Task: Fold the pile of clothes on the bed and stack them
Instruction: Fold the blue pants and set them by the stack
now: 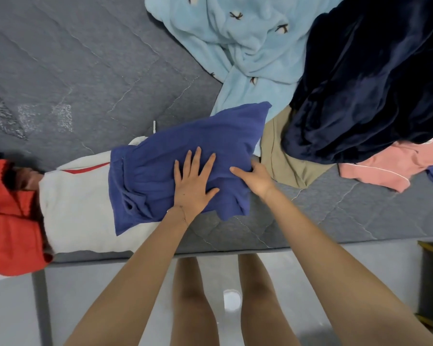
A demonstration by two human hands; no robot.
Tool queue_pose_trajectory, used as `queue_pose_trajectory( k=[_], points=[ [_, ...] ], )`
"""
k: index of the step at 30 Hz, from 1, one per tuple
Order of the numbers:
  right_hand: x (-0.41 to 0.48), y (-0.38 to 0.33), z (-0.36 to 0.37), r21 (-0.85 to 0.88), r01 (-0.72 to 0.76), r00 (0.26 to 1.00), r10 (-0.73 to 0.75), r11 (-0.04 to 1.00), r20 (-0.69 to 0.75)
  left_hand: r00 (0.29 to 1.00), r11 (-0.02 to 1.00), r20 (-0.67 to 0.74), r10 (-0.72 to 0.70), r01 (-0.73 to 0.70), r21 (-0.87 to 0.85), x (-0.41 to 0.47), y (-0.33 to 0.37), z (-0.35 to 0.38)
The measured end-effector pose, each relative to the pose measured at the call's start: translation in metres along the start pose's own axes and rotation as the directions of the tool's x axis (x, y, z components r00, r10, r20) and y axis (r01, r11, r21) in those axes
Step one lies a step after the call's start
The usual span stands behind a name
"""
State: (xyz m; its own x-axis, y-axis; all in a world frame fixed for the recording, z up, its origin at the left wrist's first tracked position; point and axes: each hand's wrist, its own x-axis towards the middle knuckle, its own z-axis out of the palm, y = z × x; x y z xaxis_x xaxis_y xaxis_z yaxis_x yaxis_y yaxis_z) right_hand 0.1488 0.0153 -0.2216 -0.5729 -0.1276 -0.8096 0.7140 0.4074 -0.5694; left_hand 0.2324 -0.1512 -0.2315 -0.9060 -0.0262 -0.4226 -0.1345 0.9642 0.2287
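A blue garment (185, 136) lies folded on the grey bed (73, 71), its left part over a white garment (78, 208). My left hand (193, 181) presses flat on the blue garment with fingers spread. My right hand (255, 177) rests on the garment's right edge, thumb on top and fingers tucked under the fold. To the right lies the unfolded pile: a light blue fleece (235, 46), a dark navy velvet piece (373, 83), a tan garment (283, 156) and a pink garment (385, 166).
A red garment (13, 226) lies at the bed's left front corner beside the white one. The bed's front edge (310, 245) runs just below my wrists. A small white object (231, 299) sits on the pale floor between my legs.
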Motion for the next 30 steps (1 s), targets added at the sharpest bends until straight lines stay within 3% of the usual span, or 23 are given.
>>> queue_pose_trajectory(
  k=[6,12,18,25,30],
  points=[
    [-0.017,-0.011,-0.013,0.176,0.156,0.987,-0.145,0.972,-0.071,1.0,1.0,0.023,-0.008,0.008,-0.018,0.004,0.011,-0.004],
    [-0.036,-0.027,-0.045,0.066,0.336,0.921,-0.313,0.94,-0.233,0.992,0.99,0.111,-0.053,0.067,-0.127,0.024,0.056,-0.02],
    [-0.045,-0.03,-0.099,-0.034,0.458,0.822,-0.437,0.889,-0.364,0.989,0.973,0.146,0.002,0.032,-0.229,0.044,0.11,-0.021],
    [-0.059,-0.006,-0.122,0.056,0.464,0.743,-0.353,0.884,-0.569,0.974,0.964,0.104,0.202,-0.178,-0.198,0.038,0.13,-0.009],
    [-0.046,0.009,-0.129,-0.046,0.325,0.822,-0.306,0.945,-0.481,0.985,0.99,0.107,0.135,-0.131,-0.043,0.035,0.119,-0.001]
  ],
)
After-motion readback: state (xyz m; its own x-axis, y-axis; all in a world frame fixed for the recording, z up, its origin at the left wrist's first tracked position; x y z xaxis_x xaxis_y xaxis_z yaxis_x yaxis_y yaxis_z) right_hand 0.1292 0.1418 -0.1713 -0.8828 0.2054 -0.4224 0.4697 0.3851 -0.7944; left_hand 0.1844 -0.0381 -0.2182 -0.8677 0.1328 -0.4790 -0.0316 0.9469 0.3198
